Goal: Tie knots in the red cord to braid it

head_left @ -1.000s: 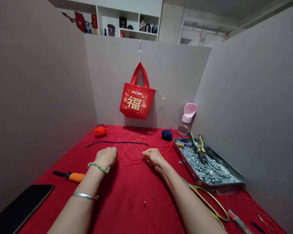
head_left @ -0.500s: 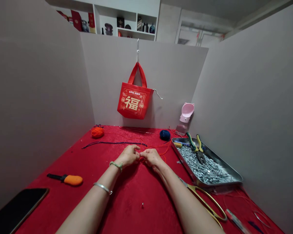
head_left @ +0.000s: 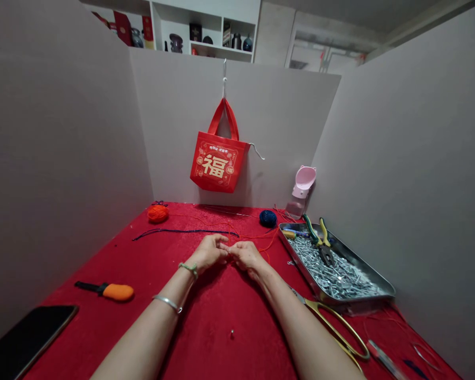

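My left hand (head_left: 211, 251) and my right hand (head_left: 245, 255) meet fingertip to fingertip over the red cloth. Both are closed in a pinch on a thin red cord (head_left: 229, 229), which rises behind the fingers and trails off in loops to the right. The part of it between the fingertips is mostly hidden. Just beyond my hands lies a dark braided cord (head_left: 182, 230), stretched out to the left. Farther back are an orange-red yarn ball (head_left: 158, 213) at the left and a dark blue yarn ball (head_left: 267, 218) at the right.
A metal tray (head_left: 364, 264) of screws holds pliers (head_left: 323, 248). Gold-handled scissors (head_left: 340, 327) lie by my right forearm. At the left are an orange-handled tool (head_left: 116, 292) and a phone (head_left: 27, 338). A small metal piece (head_left: 232, 334) lies between my forearms. A red bag (head_left: 217, 163) hangs behind.
My fingertips have shifted very slightly, still pressed together on the red cord. The camera view has tilted a little; the other things lie where they were.
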The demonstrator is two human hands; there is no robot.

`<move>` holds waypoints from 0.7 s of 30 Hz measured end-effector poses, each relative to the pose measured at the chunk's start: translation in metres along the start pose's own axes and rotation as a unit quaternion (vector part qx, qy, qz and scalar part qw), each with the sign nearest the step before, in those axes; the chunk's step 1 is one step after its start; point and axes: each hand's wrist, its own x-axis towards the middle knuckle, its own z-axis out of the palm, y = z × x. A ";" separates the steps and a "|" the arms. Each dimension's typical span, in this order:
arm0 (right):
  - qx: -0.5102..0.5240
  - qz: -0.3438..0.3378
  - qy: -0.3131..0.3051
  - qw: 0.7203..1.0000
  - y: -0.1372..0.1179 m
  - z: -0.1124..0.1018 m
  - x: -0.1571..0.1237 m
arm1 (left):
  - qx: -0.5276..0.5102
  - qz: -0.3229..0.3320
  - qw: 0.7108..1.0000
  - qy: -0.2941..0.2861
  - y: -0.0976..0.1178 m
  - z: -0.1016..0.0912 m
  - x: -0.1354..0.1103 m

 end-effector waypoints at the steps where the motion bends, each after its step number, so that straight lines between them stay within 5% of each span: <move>1: 0.002 0.001 0.000 1.000 0.000 0.000 0.000 | 0.007 0.001 1.000 0.006 0.000 0.000 0.000; 9: 0.008 -0.001 -0.009 1.000 0.001 -0.002 0.001 | -0.002 0.001 1.000 -0.001 0.001 0.003 -0.001; 15: -0.009 -0.007 -0.004 1.000 -0.001 -0.001 -0.001 | 0.045 -0.028 0.998 0.044 0.006 0.004 -0.006; 21: -0.023 -0.033 -0.075 0.996 -0.001 -0.003 -0.005 | 0.151 -0.059 0.986 0.048 0.004 0.004 -0.001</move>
